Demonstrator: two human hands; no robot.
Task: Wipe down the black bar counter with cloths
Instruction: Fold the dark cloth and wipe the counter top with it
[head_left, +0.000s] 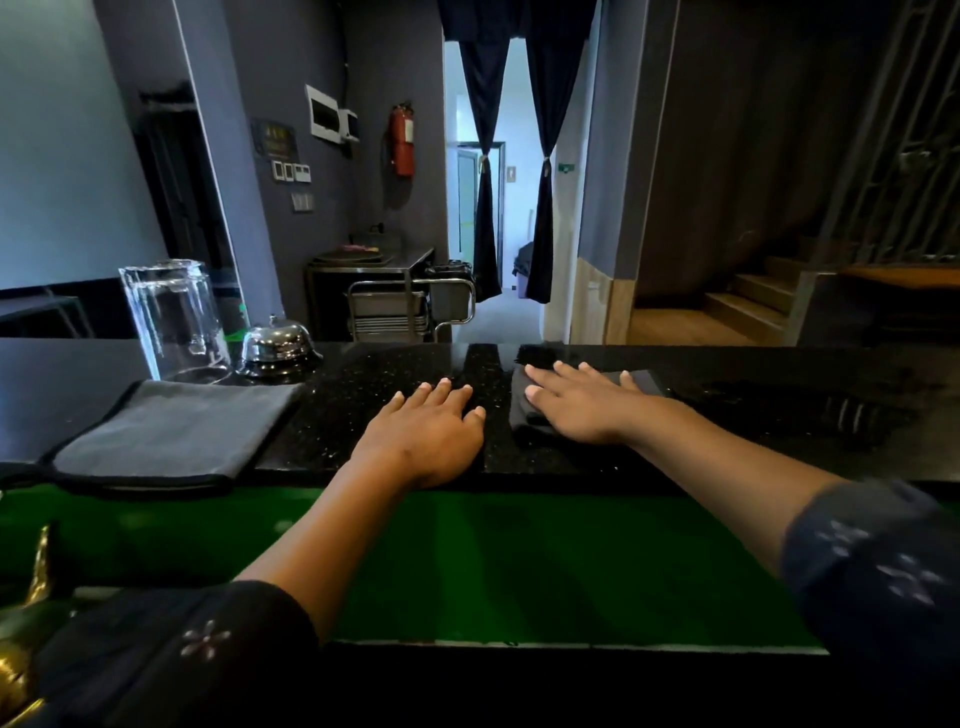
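Observation:
The black speckled bar counter (363, 395) runs across the middle of the view. My right hand (582, 402) lies flat with straight fingers on a dark cloth (524, 415) spread on the counter. Part of that cloth also shows past my fingers at the right. My left hand (431, 431) rests flat on the bare counter just left of it, fingers straight, holding nothing. A second, grey folded cloth (166, 431) lies on the counter at the left, overhanging the near edge, apart from both hands.
An upturned clear glass (174, 322) and a chrome service bell (278, 345) stand at the counter's far left. A green lit ledge (519, 561) runs below the counter's near edge. A brass object (21, 639) sits at the bottom left. A trolley and stairs lie beyond.

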